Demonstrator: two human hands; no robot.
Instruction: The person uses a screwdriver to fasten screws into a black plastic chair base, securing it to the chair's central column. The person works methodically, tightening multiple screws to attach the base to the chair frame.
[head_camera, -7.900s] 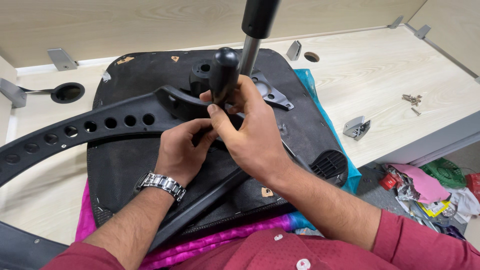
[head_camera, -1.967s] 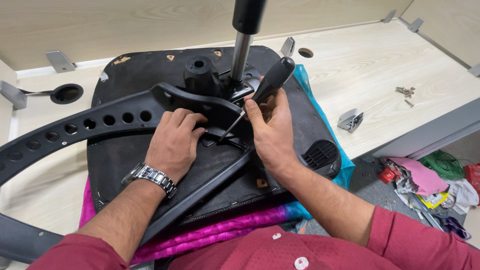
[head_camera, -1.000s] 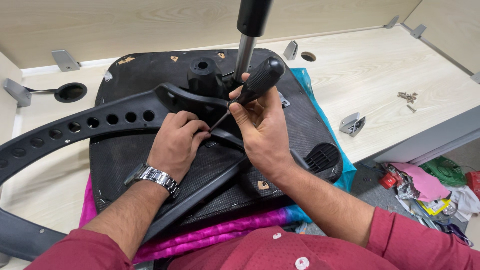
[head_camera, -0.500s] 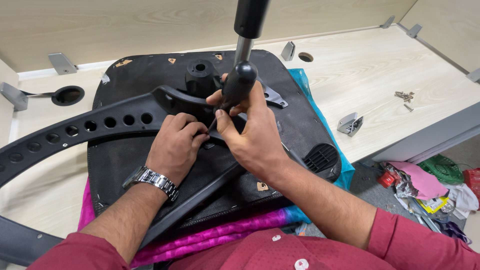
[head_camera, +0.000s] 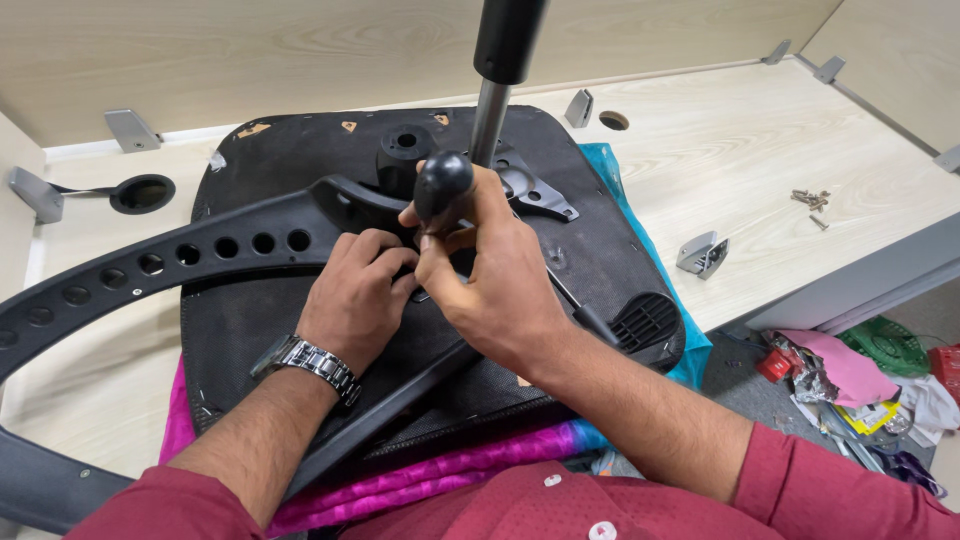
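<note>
An upturned black office chair seat (head_camera: 590, 250) lies on a light wooden desk (head_camera: 720, 180), its metal gas column (head_camera: 490, 115) sticking up toward me. My right hand (head_camera: 495, 290) is shut on a screwdriver with a black rounded handle (head_camera: 442, 188), held nearly upright over the seat's mechanism plate (head_camera: 535, 190). My left hand (head_camera: 355, 295), with a metal watch on the wrist, presses down on the black armrest bracket (head_camera: 230, 240) right beside the screwdriver tip. The tip itself is hidden behind my fingers.
A long black perforated arm piece (head_camera: 90, 290) runs off to the left. Loose screws (head_camera: 810, 198) and a small metal bracket (head_camera: 702, 252) lie on the desk at right. A cable hole (head_camera: 142, 193) is at left. Pink and teal cloth (head_camera: 450, 475) lies under the seat. Litter covers the floor at right.
My right hand has swung the screwdriver from a slanted position to nearly upright and moved it left, closer to my left hand. The left hand has stayed on the bracket.
</note>
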